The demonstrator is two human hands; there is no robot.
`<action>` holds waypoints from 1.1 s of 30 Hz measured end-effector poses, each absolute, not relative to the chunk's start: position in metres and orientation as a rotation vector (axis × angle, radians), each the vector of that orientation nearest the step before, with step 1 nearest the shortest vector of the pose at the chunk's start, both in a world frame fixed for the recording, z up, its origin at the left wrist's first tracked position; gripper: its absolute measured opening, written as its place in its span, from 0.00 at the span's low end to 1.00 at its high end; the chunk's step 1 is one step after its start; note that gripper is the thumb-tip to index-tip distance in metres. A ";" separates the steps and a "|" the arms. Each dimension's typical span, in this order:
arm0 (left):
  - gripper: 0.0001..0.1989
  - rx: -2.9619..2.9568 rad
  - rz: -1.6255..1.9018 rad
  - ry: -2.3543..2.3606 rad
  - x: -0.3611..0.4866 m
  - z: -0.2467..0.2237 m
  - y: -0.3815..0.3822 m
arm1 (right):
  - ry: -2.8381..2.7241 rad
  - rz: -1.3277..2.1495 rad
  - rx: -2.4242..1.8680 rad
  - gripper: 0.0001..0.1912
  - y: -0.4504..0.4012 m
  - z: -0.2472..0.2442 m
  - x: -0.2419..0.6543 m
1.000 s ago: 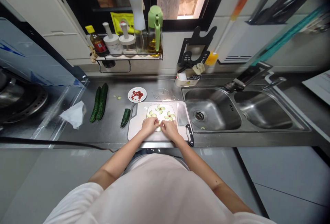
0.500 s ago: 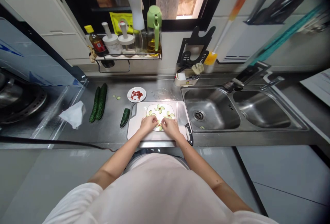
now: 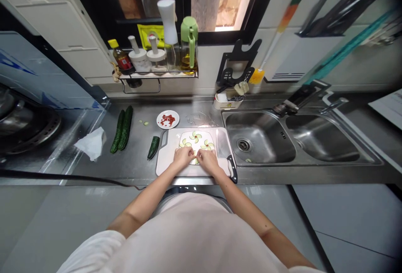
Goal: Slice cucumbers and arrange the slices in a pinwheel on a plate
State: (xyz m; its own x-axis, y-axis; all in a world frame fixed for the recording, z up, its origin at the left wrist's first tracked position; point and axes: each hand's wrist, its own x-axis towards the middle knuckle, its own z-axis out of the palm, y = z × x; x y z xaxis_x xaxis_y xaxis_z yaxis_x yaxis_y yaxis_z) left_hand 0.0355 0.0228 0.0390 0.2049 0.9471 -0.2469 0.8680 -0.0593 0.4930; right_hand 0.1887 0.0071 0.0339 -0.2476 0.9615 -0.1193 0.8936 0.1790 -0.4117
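My left hand (image 3: 184,158) and my right hand (image 3: 207,160) are close together over the near side of a white plate (image 3: 204,135). The fingers of both are pinched; what they hold, if anything, is too small to make out. On the plate, curved cucumber slices (image 3: 195,137) lie in pinwheel shapes, some with red bits at the centre. My hands partly cover the nearest pinwheel. Under the plate is a white cutting board (image 3: 165,156). A knife (image 3: 233,168) with a black handle rests along its right side.
A small round plate (image 3: 159,124) carries chopped red pieces. Left of the board lie a cut cucumber end (image 3: 153,147), two whole cucumbers (image 3: 122,130) and a crumpled white cloth or tissue (image 3: 92,143). A double sink (image 3: 260,139) is on the right; a condiment rack (image 3: 157,75) hangs behind.
The whole scene sits slightly lower in view as the camera tilts up. My hands stay over the same pinwheel, with the fingertips drawn a little closer together.
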 end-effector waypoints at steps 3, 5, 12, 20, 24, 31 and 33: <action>0.04 1.928 0.215 1.682 0.034 0.040 0.024 | -2.255 0.597 -1.813 0.08 0.007 0.037 0.189; 0.04 1.904 0.260 1.684 0.032 0.040 0.026 | -2.221 0.585 -1.811 0.08 0.007 0.040 0.191; 0.07 1.697 0.533 1.801 0.011 0.040 0.054 | -2.037 0.613 -1.759 0.09 0.004 0.047 0.202; 0.10 1.502 0.605 2.186 -0.047 0.040 0.121 | -1.918 0.597 -1.743 0.11 -0.003 0.051 0.213; 0.12 1.508 0.476 2.339 -0.063 0.036 0.144 | -1.887 0.606 -1.749 0.11 -0.005 0.054 0.216; 0.14 1.641 0.238 2.389 -0.064 0.030 0.164 | -1.856 0.614 -1.795 0.13 -0.011 0.055 0.225; 0.14 1.668 0.205 2.373 -0.062 0.029 0.168 | -1.848 0.607 -1.810 0.14 -0.012 0.054 0.228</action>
